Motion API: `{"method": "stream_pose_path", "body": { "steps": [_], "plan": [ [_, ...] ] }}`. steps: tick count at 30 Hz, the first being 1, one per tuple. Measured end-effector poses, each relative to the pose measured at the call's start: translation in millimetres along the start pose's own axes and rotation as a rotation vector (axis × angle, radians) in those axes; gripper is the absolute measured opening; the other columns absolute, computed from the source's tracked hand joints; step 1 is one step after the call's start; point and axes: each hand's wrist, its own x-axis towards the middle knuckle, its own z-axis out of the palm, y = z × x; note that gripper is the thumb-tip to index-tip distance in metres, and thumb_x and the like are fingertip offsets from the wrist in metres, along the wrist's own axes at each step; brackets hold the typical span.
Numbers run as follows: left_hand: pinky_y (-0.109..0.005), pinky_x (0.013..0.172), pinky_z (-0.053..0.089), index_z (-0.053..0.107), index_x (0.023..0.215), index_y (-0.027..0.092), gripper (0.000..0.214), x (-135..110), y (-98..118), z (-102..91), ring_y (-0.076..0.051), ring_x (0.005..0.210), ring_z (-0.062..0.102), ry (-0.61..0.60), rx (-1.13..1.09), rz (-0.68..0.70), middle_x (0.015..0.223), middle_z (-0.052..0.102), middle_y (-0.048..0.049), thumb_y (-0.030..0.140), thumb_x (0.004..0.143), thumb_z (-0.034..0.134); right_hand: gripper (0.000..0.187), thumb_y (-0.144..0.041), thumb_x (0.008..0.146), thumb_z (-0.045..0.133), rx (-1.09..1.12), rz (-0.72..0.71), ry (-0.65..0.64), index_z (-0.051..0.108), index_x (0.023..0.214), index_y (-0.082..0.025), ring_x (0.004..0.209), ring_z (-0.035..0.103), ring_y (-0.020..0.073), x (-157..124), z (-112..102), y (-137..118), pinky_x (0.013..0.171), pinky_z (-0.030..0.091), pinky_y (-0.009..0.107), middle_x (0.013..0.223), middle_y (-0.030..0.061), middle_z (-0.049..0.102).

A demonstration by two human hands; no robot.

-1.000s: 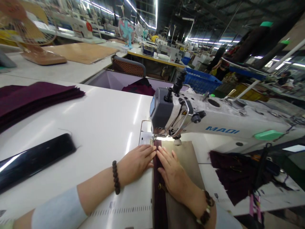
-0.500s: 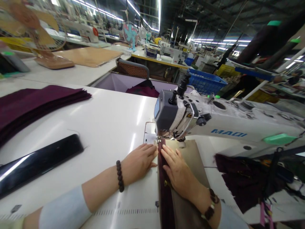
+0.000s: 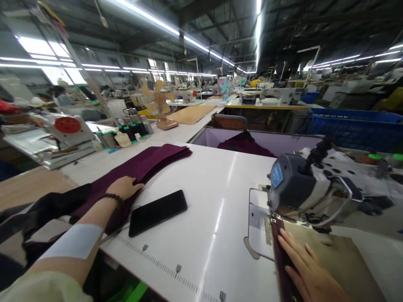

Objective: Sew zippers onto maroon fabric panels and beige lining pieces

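My left hand (image 3: 123,188) is on the stack of maroon fabric pieces (image 3: 151,161) left of the machine, fingers bent together over the stack's near edge; their tips are partly hidden. My right hand (image 3: 307,264) lies flat with fingers spread on a maroon strip (image 3: 278,239) and the olive-brown panel (image 3: 333,243) beside it. That work runs under the head of a sewing machine (image 3: 292,184), where the needle area is mostly hidden. Between my hands a black phone (image 3: 158,212) lies on the white table (image 3: 208,218).
Dark and grey cloth (image 3: 40,226) lies at the table's left edge. Beyond are thread cones (image 3: 129,132), an orange fan (image 3: 160,100) and another sewing machine (image 3: 67,134). A lilac bin (image 3: 201,136) with maroon cloth sits behind the table; a blue crate (image 3: 352,128) stands at back right.
My left hand has left the strip by the needle and moved far left onto the maroon stack. My right hand stays on the work. The view has swung left.
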Motion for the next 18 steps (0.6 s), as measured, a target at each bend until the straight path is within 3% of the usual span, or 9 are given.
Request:
{"method": "stream_pose_path", "body": {
  "steps": [3, 7, 11, 13, 16, 18],
  "plan": [
    [-0.038, 0.077, 0.049, 0.057, 0.101, 0.012, 0.026, 3, 1, 0.4, -0.019, 0.087, 0.059, -0.103, 0.033, -0.030, 0.099, 0.060, -0.0056, 0.034, 0.089, 0.050, 0.059, -0.025, 0.087, 0.034, -0.032, -0.033, 0.014, 0.018, 0.141, -0.010, 0.110, 0.054, 0.0240, 4, -5, 1, 0.078, 0.052, 0.039, 0.130, 0.0109, 0.047],
    [-0.038, 0.077, 0.049, 0.058, 0.099, 0.012, 0.025, 1, 3, -8.0, -0.020, 0.088, 0.059, -0.140, 0.075, -0.027, 0.098, 0.060, -0.0053, 0.033, 0.088, 0.052, 0.059, -0.025, 0.087, 0.035, -0.034, -0.045, 0.012, 0.019, 0.141, -0.011, 0.109, 0.055, 0.0237, 4, -5, 2, 0.078, 0.053, 0.038, 0.130, 0.0108, 0.047],
    [-0.037, 0.077, 0.048, 0.059, 0.094, 0.011, 0.025, -1, 0, -28.7, -0.019, 0.087, 0.060, -0.078, 0.130, -0.031, 0.095, 0.061, -0.0045, 0.035, 0.089, 0.050, 0.057, -0.025, 0.086, 0.036, -0.012, -0.026, 0.015, 0.023, 0.140, -0.012, 0.111, 0.053, 0.0249, 1, -1, 3, 0.078, 0.053, 0.040, 0.132, 0.0110, 0.045],
    [-0.037, 0.077, 0.047, 0.058, 0.091, 0.009, 0.031, 2, 3, -46.7, -0.021, 0.086, 0.060, -0.025, 0.158, -0.033, 0.090, 0.062, -0.0061, 0.035, 0.093, 0.041, 0.053, -0.024, 0.086, 0.036, 0.018, 0.007, -0.008, 0.028, 0.138, -0.012, 0.114, 0.050, 0.0251, 0, 0, 1, 0.081, 0.052, 0.043, 0.133, 0.0111, 0.043],
    [-0.041, 0.074, 0.045, 0.057, 0.084, 0.001, 0.046, 9, 21, -74.6, -0.029, 0.086, 0.060, 0.056, 0.182, 0.013, 0.079, 0.061, -0.0108, 0.023, 0.095, 0.018, 0.047, -0.021, 0.087, 0.035, 0.099, 0.095, -0.091, 0.037, 0.133, -0.012, 0.120, 0.045, 0.0247, 1, -5, -4, 0.089, 0.047, 0.047, 0.135, 0.0110, 0.041],
    [-0.043, 0.075, 0.044, 0.054, 0.084, 0.001, 0.043, 11, 45, -85.5, -0.031, 0.086, 0.058, 0.098, 0.166, 0.111, 0.080, 0.061, -0.0112, 0.022, 0.093, 0.017, 0.045, -0.019, 0.087, 0.033, 0.169, 0.170, -0.176, 0.040, 0.131, -0.012, 0.124, 0.040, 0.0237, 4, -11, -8, 0.096, 0.041, 0.049, 0.136, 0.0109, 0.039]
  ]
}}
